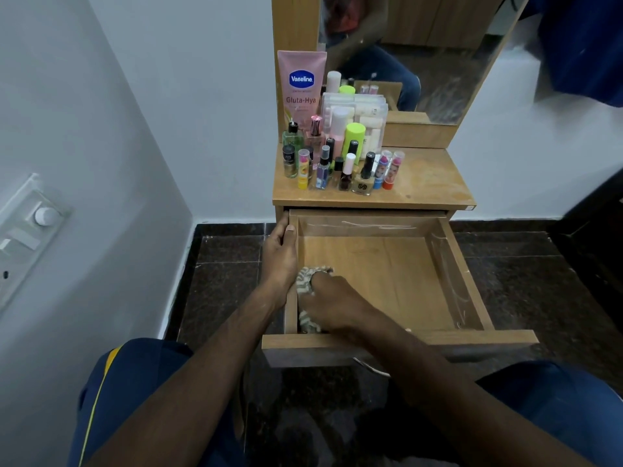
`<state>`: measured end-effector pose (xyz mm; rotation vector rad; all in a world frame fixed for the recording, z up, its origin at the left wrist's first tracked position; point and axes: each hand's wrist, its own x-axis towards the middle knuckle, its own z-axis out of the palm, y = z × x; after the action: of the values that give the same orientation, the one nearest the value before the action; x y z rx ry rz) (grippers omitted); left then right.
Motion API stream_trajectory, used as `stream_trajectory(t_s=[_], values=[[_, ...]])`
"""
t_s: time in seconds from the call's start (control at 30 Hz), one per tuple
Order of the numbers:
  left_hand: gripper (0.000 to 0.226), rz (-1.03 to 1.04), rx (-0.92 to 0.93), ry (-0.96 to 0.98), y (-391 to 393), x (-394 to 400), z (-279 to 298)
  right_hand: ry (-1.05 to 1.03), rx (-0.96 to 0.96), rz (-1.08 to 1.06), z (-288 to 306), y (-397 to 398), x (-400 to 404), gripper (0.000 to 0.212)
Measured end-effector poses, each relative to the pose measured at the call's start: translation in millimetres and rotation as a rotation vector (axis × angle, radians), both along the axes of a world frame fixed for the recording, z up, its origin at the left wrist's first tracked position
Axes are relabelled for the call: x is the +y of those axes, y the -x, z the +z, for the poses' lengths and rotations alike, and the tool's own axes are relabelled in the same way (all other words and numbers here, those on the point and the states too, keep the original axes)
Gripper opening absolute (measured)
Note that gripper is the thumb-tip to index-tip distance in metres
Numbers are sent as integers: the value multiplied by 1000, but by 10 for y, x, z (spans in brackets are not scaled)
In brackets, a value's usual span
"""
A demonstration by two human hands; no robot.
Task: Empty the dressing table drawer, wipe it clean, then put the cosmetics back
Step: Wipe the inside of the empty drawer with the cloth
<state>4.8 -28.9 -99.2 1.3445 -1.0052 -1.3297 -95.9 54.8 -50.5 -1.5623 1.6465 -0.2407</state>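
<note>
Mid-frame, the drawer (448,264) stands pulled out. The left hand (281,254) grips its left wall, fingers curled over the rim. The right hand (332,303) presses a striped cloth (305,279) into the near-left corner, fingertips hidden. Cosmetics (337,163) crowd the tabletop (428,183) above.

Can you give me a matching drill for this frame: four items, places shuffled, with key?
Items:
1. cloth
2. Vaseline tube
3. left hand
4. lime-capped bottle

Places:
A. standing at the back left of the tabletop, against the mirror frame
B. gripping the drawer's left wall
C. under the right hand, at the drawer's front left corner
D. among the small bottles on the tabletop, in front of the clear box

Pairs: 1-C, 2-A, 3-B, 4-D
</note>
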Motion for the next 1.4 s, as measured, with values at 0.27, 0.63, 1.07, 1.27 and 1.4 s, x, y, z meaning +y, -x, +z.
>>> stream_trajectory(t_s=[0.27,0.63,1.07,1.27,1.4], values=[[47,-110,-237,62,74,-75,87,-214,-1002,-869,159,594,73,41],[45,-160,-793,325,72,-49,68,330,-1593,-1478,120,1034,-548,17],[36,-117,-880,341,17,15,149,215,-1488,-1269,5,471,-961,24],[32,-94,-892,337,26,30,92,325,-1518,-1418,58,720,-958,17],[34,-102,-904,357,25,33,119,44,-1672,-1089,-23,126,-907,30]])
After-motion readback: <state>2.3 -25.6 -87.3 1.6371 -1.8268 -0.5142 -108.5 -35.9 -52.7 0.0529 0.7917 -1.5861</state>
